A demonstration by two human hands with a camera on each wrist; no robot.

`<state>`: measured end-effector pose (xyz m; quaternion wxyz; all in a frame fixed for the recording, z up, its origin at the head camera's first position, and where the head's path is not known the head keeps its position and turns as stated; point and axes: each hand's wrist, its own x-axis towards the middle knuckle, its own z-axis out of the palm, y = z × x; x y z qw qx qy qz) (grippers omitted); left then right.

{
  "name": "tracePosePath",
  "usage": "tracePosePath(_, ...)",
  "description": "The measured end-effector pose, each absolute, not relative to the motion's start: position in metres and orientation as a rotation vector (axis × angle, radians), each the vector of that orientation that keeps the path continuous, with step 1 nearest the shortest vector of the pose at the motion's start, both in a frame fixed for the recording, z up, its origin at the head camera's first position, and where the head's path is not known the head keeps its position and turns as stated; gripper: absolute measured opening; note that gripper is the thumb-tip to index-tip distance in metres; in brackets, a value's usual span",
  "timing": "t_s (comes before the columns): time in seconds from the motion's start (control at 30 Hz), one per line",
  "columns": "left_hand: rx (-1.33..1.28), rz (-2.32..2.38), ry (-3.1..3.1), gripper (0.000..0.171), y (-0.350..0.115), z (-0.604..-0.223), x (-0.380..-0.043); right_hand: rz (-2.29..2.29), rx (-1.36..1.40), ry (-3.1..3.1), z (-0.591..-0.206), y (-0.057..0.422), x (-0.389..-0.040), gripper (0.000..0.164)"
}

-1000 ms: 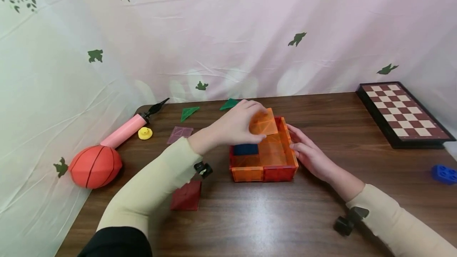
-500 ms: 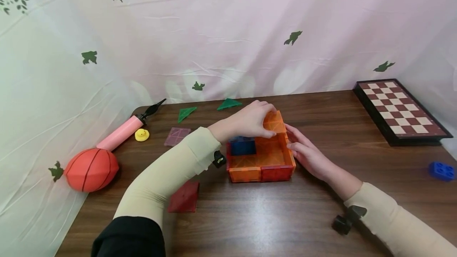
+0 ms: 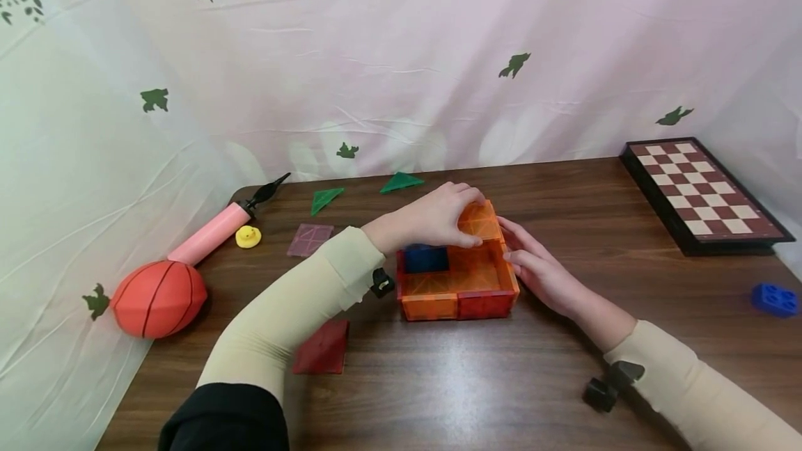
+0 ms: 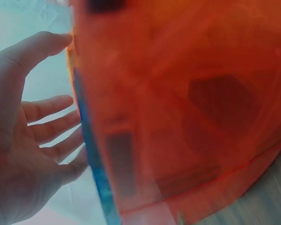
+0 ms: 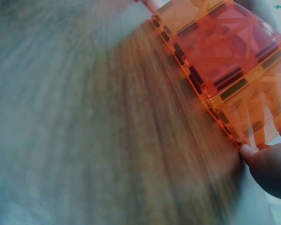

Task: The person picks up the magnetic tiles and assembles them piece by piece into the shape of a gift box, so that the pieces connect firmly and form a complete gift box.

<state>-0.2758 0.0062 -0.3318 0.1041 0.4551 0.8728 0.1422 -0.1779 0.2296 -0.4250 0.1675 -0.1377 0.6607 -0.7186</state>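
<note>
A low open box of translucent magnetic tiles [image 3: 429,307], orange and red, stands mid-table with a dark blue square tile [image 3: 427,259] inside it. My left hand [image 3: 429,218] pinches an orange square tile [image 3: 481,223] at the box's back right, thumb in front and fingers behind. In the left wrist view, a red tile wall [image 4: 168,122] fills much of the picture beside that hand. My right hand [image 3: 544,271] holds the box's right rear corner. Through an orange wall tile [image 5: 246,110] its fingers show, with the thumb at the lower edge.
Two green triangle tiles [image 3: 401,182], a purple square tile [image 3: 310,239] and a red tile [image 3: 322,348] lie left of and behind the box. Farther left are a yellow duck [image 3: 248,236], pink pump [image 3: 209,234] and red ball [image 3: 159,299]. A chessboard [image 3: 704,193] and blue brick [image 3: 775,300] are right.
My left hand has moved right with the orange tile, then slightly down, bringing it to the box's rear right wall. The right hand stays at the box's side.
</note>
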Motion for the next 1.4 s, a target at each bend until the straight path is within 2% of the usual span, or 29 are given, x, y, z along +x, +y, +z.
tracePosePath(0.2,1.283,0.529,2.659,0.062,-0.026,-0.323,-0.282,-2.027,-0.389,1.896,-0.425,0.228,-0.178,0.067)
tracePosePath(0.4,1.043,0.696,2.814,0.053,-0.085,-0.322,-0.282,-2.032,-0.387,1.912,-0.424,0.227,-0.178,0.068)
tracePosePath(0.7,0.457,0.724,2.970,0.053,-0.179,-0.362,-0.268,-2.061,-0.397,1.882,-0.422,0.223,-0.176,0.067)
tracePosePath(0.83,0.296,0.663,3.015,0.056,-0.205,-0.384,-0.261,-2.063,-0.400,1.884,-0.422,0.223,-0.176,0.067)
tracePosePath(1.17,0.050,0.522,3.050,0.069,-0.221,-0.411,-0.261,-2.053,-0.401,1.894,-0.422,0.226,-0.175,0.067)
tracePosePath(1.4,0.046,0.524,3.088,0.063,-0.218,-0.412,-0.262,-2.052,-0.403,1.887,-0.423,0.225,-0.176,0.067)
